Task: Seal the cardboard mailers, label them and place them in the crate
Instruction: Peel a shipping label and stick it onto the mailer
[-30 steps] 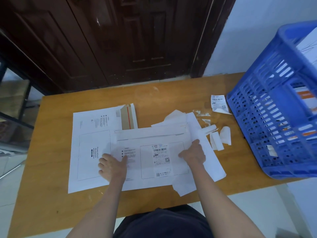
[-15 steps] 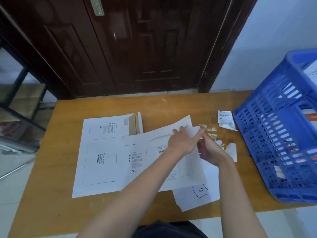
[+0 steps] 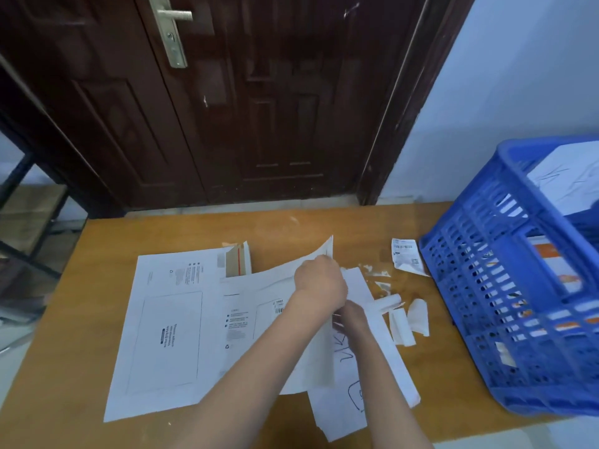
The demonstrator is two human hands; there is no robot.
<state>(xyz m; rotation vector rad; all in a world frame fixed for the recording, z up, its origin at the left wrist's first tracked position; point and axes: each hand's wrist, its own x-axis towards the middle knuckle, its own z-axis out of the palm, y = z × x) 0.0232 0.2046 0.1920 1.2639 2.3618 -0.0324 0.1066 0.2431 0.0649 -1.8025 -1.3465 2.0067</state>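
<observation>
Both bare forearms reach forward and cross near the wrists, the left arm lying over the right. The left hand (image 3: 319,281) is knuckles-up, its fingers curled down and gripping the lifted edge of a mailer (image 3: 275,286). The right hand (image 3: 351,315) sits just below it, mostly hidden; its fingers seem tucked under that same edge.
</observation>
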